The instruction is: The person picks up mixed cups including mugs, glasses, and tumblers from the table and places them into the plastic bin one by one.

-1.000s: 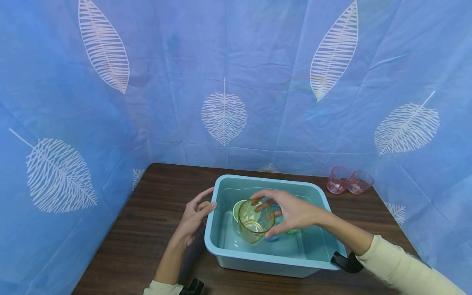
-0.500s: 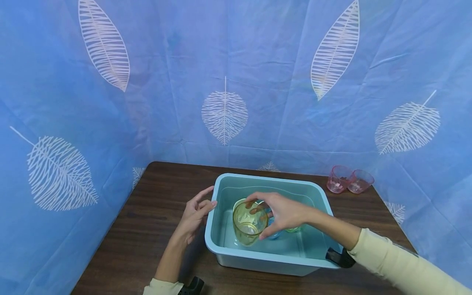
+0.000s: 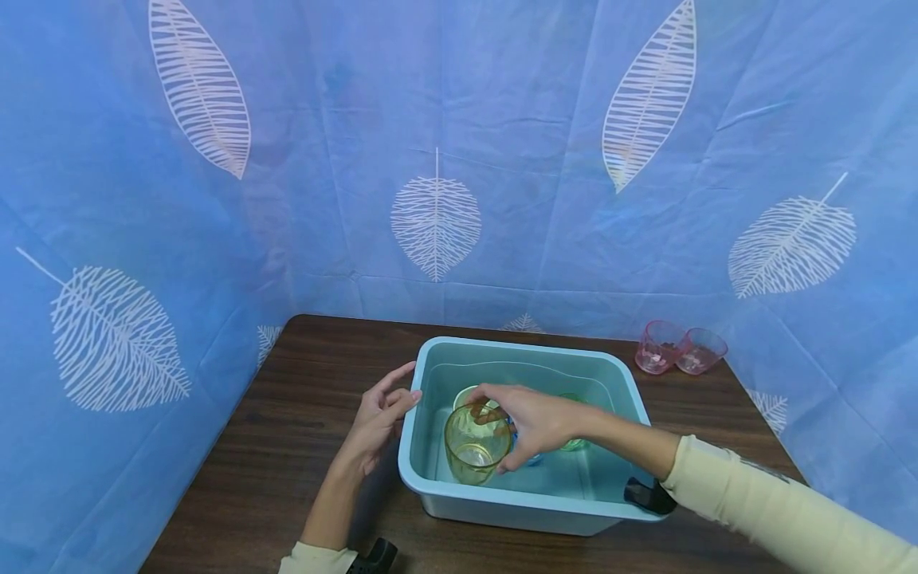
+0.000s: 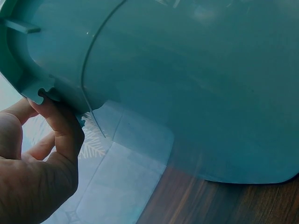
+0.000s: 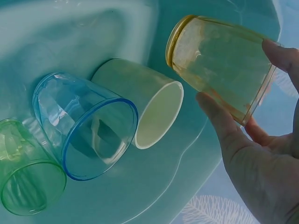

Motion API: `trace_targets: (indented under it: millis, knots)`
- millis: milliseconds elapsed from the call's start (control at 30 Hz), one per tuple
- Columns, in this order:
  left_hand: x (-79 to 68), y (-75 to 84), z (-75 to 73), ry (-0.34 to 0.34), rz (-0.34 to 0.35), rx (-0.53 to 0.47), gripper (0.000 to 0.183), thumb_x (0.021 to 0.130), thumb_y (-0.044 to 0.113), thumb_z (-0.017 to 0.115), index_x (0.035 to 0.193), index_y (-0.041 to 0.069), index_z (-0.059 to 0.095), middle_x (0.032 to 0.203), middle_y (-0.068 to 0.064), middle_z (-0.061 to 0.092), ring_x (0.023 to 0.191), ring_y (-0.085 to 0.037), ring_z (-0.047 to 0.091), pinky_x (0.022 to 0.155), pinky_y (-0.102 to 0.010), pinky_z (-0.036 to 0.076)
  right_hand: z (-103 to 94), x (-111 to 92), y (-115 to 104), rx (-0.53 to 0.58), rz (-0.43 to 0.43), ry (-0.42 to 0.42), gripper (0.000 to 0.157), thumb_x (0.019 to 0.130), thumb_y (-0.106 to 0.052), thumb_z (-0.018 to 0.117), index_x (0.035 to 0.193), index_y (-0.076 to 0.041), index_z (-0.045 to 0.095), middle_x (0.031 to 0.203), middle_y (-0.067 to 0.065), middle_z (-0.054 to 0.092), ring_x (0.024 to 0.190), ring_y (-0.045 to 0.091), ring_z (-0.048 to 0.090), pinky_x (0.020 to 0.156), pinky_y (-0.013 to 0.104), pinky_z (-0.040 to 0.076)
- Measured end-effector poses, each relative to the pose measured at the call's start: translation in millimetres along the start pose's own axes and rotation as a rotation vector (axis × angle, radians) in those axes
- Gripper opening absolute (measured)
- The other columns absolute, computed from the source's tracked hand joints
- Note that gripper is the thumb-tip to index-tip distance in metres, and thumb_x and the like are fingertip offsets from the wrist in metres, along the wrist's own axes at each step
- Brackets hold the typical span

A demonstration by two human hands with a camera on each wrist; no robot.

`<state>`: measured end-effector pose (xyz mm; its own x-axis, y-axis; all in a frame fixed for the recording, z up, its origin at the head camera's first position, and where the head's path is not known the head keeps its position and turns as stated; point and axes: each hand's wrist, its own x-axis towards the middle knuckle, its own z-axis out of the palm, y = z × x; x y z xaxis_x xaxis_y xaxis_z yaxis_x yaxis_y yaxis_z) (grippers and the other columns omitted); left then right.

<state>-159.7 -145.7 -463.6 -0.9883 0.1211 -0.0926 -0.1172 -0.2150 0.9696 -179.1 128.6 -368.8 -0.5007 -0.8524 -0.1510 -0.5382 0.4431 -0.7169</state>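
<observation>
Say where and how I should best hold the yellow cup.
I'd grip the yellow cup by its upper wall near the rim, from above and from the right, as the right hand does. Its mouth faces up, so that end is easy to reach. It narrows toward the base, so a grip near the wider rim should resist slipping and leave the base free.

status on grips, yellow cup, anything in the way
Left grip holds rim of light-blue rectangular plastic tub. Right grip holds transparent yellow round cup, tub contact unclear. Opaque pale-green round cup close by, might crowd it.
</observation>
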Motion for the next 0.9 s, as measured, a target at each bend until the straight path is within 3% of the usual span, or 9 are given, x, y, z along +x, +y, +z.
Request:
trace_targets:
  millis: [200,433,633,900]
  knots:
    - [0.7,-0.2,1.0,0.001,0.002,-0.008,0.055,0.1,0.012,0.068,0.152,0.015,0.05,0.092,-0.009,0.074,0.079,-0.022,0.068,0.067,-0.031,0.058,1.3,5.4,2.8,-0.038,-0.006,0.013,0.085,0.078,-0.024,0.09,0.146,0.001,0.044,0.139,0.016,0.055,0.124,0.033,0.061,0.097,0.035,0.055]
    - [1.0,-1.2,1.4,0.018,0.007,0.004,0.053,0.101,0.011,0.067,0.151,0.015,0.051,0.099,-0.019,0.074,0.086,-0.026,0.069,0.072,-0.035,0.059,3.8,12.2,8.1,-0.013,0.003,0.014,0.083,0.079,-0.022,0.09,0.145,0.001,0.046,0.139,0.017,0.056,0.125,0.033,0.061,0.099,0.034,0.054]
    - [-0.1,-0.3,0.3,0.013,-0.003,0.006,0.054,0.101,0.013,0.068,0.152,0.016,0.051,0.099,-0.014,0.075,0.09,-0.028,0.071,0.078,-0.041,0.061,9.2,19.6,14.0,0.036,0.016,0.003,0.081,0.078,-0.017,0.091,0.142,0.003,0.048,0.136,0.017,0.058,0.122,0.034,0.062,0.098,0.034,0.054]
    - [0.9,-0.2,-0.1,0.001,-0.006,0.007,0.054,0.101,0.015,0.068,0.152,0.016,0.05,0.096,-0.011,0.075,0.089,-0.027,0.072,0.082,-0.045,0.061,19.0,29.5,18.3,-0.054,0.031,0.015,0.081,0.073,-0.022,0.096,0.137,0.001,0.053,0.129,0.011,0.061,0.114,0.026,0.063,0.093,0.031,0.055]
